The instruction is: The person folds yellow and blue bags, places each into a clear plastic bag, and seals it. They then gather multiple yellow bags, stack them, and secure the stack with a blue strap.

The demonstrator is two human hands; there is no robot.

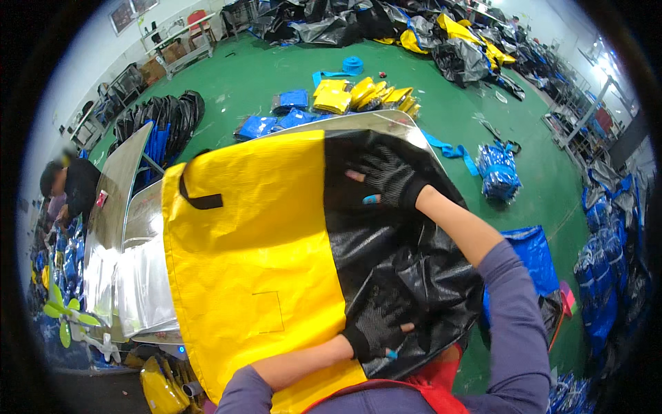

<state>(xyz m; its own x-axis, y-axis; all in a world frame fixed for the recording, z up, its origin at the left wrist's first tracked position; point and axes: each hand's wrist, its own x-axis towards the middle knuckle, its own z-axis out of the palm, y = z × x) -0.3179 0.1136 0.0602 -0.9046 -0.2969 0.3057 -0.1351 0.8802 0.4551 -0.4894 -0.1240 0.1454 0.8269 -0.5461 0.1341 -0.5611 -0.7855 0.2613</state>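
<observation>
Sheeting [255, 234], yellow to the left and black to the right, lies over the worktop [398, 121] directly before the wearer, hiding most of it. Black side creased and shiny; yellow side flatter. A black strap [205, 201] is fixed near the yellow part's far left corner; a thin rectangular outline shows on its nearer half.

Both hands on the black part, palms down, neither gripping. Right hand [392, 178]: far side, fingers spread wide, flat on the material. Left hand [380, 326]: near side, just right of the colour seam, fingers likewise spread. Both in dark patterned gloves, some fingertips bare, touches of blue at the tips.

Left of the sheeting: clear plastic sheets [146, 286], and near them a small fan with green blades [65, 334]. Another person [83, 185] in dark clothing, far left.

Beyond the worktop, on green floor [231, 79]: yellow packets [333, 98], blue packets [259, 127], a rolled blue strap [352, 65]. To the right, a tied blue bundle [499, 176]. Black and yellow material heaped at the far end.
</observation>
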